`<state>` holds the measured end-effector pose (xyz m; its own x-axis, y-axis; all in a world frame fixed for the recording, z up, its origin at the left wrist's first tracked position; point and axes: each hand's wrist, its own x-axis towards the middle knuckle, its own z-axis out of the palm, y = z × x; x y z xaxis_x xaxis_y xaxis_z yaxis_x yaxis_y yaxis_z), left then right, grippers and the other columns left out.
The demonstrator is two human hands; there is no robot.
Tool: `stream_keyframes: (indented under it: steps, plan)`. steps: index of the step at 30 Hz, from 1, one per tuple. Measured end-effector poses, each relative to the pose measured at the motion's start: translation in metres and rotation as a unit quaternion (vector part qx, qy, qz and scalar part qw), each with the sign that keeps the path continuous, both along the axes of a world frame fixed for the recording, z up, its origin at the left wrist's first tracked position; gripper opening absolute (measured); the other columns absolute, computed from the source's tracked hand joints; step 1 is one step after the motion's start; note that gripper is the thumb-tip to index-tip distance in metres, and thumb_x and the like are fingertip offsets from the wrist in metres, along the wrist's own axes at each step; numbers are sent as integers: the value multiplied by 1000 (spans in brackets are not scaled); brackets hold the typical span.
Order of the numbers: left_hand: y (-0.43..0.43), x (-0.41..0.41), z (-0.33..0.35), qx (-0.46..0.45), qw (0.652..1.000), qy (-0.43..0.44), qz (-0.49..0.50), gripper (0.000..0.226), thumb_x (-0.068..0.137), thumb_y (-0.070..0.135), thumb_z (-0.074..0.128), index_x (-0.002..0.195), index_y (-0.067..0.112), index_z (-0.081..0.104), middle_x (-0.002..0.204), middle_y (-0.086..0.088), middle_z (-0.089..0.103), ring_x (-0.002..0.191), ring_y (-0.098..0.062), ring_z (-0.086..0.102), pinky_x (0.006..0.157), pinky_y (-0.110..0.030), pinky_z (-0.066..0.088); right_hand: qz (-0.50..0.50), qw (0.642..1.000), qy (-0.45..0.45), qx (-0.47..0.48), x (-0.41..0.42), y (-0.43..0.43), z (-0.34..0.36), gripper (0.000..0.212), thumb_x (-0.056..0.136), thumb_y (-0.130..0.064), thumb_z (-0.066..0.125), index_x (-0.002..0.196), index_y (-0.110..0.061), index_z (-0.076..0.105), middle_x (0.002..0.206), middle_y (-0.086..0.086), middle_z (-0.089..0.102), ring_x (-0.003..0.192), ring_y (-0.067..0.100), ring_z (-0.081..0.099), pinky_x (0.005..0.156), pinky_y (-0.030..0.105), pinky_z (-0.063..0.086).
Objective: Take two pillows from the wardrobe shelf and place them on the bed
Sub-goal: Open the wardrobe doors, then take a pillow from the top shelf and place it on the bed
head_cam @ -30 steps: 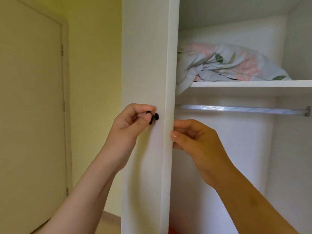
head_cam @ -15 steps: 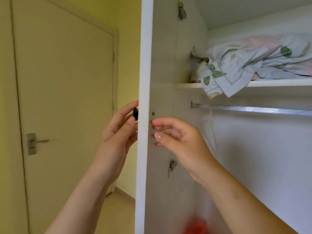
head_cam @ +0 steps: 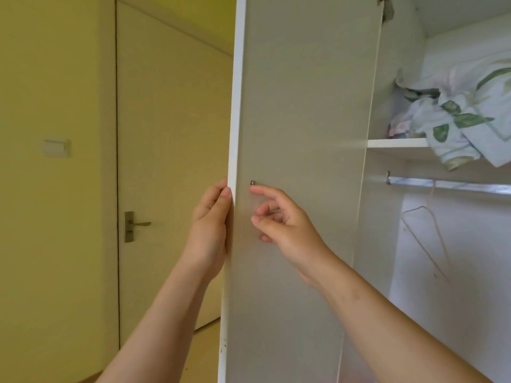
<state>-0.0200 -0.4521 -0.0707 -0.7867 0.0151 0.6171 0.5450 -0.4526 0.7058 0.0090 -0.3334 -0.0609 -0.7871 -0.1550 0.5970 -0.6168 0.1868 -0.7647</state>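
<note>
Door (head_cam: 304, 106): the wardrobe door is seen from its inner face, swung open, its white edge toward the camera.
Left hand (head_cam: 211, 219): wrapped round the outer side of the door edge, thumb tip laid against the white edge; the fingers behind the door are hidden, so what they grip cannot be told.
Right hand (head_cam: 284, 219): held at the inner face of the door, nothing held; the forefinger is stretched out just below a small metal screw (head_cam: 252, 183), the other fingers loosely curled.
Shelf (head_cam: 395, 142): white, inside the wardrobe, up and to the right of both hands.
Pillows (head_cam: 464, 114): a rumpled heap of pale cloth with green leaves and pink flowers is seen on the shelf, one corner hanging over its front edge; single pillows cannot be told apart. The heap lies well apart from the right hand, above it and to the right.
Rail (head_cam: 448, 185): a metal bar is fixed under the shelf.
Room door (head_cam: 166, 161): shut, at the left, with a metal handle (head_cam: 135, 225).
</note>
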Motion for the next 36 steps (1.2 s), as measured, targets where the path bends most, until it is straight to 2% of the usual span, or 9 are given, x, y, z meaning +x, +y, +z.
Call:
stream_keyframes:
  steps: [8, 10, 13, 16, 19, 22, 26, 31, 36]
  plan:
    - [-12, -17, 1, -29, 999, -19, 17, 27, 101, 17, 32, 101, 22, 58, 90, 3, 68, 71, -5, 67, 59, -16, 53, -15, 1000, -1, 11, -20, -15, 2, 43, 88, -3, 54, 97, -46, 51, 83, -5, 42, 74, 9, 43, 76, 23, 41]
    - [-11, -15, 0, -40, 998, -12, 47, 27, 101, 17, 33, 103, 24, 59, 97, 2, 68, 80, -6, 66, 69, -19, 53, -17, 1000, -1, 10, -20, -15, 3, 43, 89, -3, 54, 95, -46, 51, 82, -5, 41, 74, 9, 43, 75, 23, 41]
    - [-6, -12, -1, -64, 987, 15, 150, 30, 96, 22, 37, 120, 22, 56, 122, -1, 63, 113, -17, 60, 100, -40, 46, -14, 1000, -11, 13, -17, -12, 3, 41, 89, -4, 54, 99, -43, 52, 85, -5, 42, 76, 10, 44, 77, 24, 42]
    - [-6, -8, 4, -89, 964, 41, 246, 34, 94, 10, 37, 122, 19, 54, 124, -2, 61, 114, -22, 58, 100, -51, 45, -26, 999, -26, 8, -12, -5, 5, 34, 90, -5, 53, 104, -36, 52, 86, -6, 46, 77, 10, 46, 74, 24, 41]
    - [-7, 0, 14, -139, 922, 69, 354, 39, 90, 0, 39, 120, 20, 55, 120, 6, 55, 112, -13, 52, 95, -35, 45, -73, 997, -39, -3, -10, 7, 11, 27, 91, -5, 49, 103, -29, 54, 84, -7, 50, 76, 13, 49, 70, 24, 41]
    - [4, 17, 24, -162, 858, 161, 460, 36, 87, -4, 42, 116, 10, 58, 112, 0, 57, 108, -16, 50, 93, -32, 44, -105, 993, -42, -18, -7, 17, 19, 26, 90, -3, 45, 102, -23, 55, 81, -5, 52, 77, 16, 51, 66, 23, 42]
    - [40, 36, 38, -190, 869, 228, 397, 33, 88, -4, 40, 112, 6, 59, 104, 6, 55, 97, -12, 57, 82, -16, 42, -129, 991, -30, -5, 5, 35, 32, 25, 90, -5, 45, 96, -27, 57, 80, -4, 55, 78, 15, 53, 70, 26, 45]
    - [103, 41, 50, -250, 905, 204, 276, 37, 86, -8, 39, 113, 8, 58, 112, -5, 62, 100, -20, 61, 86, -25, 44, -213, 977, -10, 4, 29, 96, 47, 25, 90, -6, 45, 101, -24, 57, 85, -2, 58, 87, 16, 56, 82, 32, 47]
    - [179, 38, 60, -302, 907, 209, 204, 35, 87, -5, 41, 114, 8, 58, 116, -9, 62, 104, -23, 58, 80, -19, 37, -336, 942, -3, 5, 56, 177, 57, 30, 90, -4, 44, 81, -30, 56, 79, -5, 53, 81, 16, 51, 70, 25, 41]
